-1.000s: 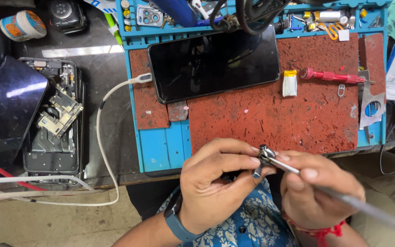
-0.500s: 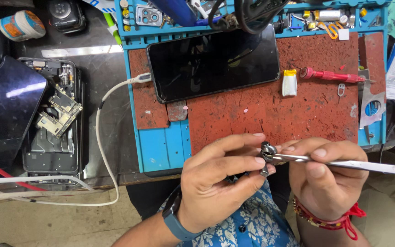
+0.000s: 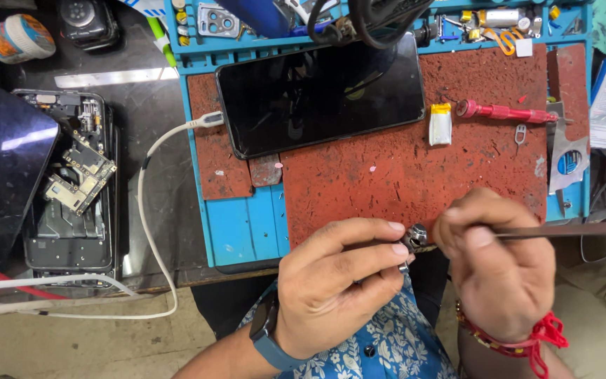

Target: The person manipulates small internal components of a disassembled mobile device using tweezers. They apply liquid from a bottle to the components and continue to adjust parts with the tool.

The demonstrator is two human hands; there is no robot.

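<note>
You have the small metal part (image 3: 414, 238) pinched in your left hand (image 3: 334, 288) fingertips, just off the near edge of the blue mat (image 3: 243, 228). Your right hand (image 3: 503, 270) is closed around the thin tool (image 3: 562, 230), its tip at the part. Brace your hands together; the phone (image 3: 320, 95) and red screwdriver (image 3: 506, 111) lie well apart, leaving open room

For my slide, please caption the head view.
Left hand pinches a small metal part; right hand holds a thin tool to it.
</note>
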